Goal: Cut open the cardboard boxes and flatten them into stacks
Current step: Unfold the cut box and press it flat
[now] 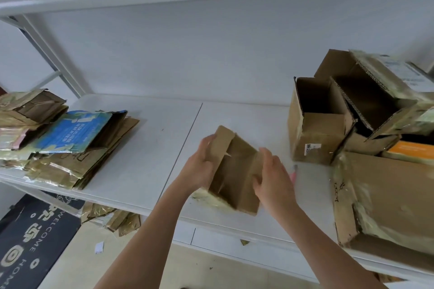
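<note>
I stand in a home entryway or storeroom: plain white walls, a white folding table [145,148], a "WELCOME HOME" doormat [30,241] underfoot.

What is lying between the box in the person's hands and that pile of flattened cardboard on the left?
Nothing visible. The small box, held by the left hand and right hand, is separated from the flattened stack only by bare white table.

Both bare forearms outstretched, left hand [199,166] and right hand [273,178] curled, gripping, palms facing inward.
</note>
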A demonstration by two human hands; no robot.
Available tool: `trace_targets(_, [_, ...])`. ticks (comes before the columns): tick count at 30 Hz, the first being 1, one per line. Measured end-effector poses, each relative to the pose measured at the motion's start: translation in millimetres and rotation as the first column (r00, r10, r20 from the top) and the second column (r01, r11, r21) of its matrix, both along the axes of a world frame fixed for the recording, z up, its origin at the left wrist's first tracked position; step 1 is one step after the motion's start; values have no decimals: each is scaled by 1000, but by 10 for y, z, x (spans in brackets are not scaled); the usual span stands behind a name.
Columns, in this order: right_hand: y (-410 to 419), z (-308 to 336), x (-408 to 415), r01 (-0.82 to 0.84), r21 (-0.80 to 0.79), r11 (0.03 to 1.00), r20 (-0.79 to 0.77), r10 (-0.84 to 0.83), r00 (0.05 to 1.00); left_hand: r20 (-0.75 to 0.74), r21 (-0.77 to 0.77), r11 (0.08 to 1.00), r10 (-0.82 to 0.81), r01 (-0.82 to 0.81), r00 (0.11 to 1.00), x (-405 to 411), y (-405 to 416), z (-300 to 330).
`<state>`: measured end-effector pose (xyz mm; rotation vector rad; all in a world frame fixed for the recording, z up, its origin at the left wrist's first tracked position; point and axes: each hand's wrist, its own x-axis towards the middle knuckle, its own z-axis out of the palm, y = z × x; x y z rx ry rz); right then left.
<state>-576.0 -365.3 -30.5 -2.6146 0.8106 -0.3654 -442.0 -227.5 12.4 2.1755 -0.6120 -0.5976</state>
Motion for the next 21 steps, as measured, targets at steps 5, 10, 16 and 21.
trace_targets(5, [-70, -111, -37, -21, 23, 1000, -55, 22, 998, 28, 50, 998, -40, 38, 999, -35, 45, -241])
trace_targets(10, [-128, -213, 116, -69, 135, 988, 19, 67, 998, -65, 24, 999, 49, -48, 997, 43, 26, -312])
trace_targets(16, [-94, -300, 387, 45, -24, 999, 38, -45, 998, -194, -26, 999, -28, 23, 981, -23, 89, -309])
trace_targets(21, [-68, -294, 645, 198, -171, 965, -17, -203, 979, -245, -35, 998, -65, 58, 967, -31, 249, -373])
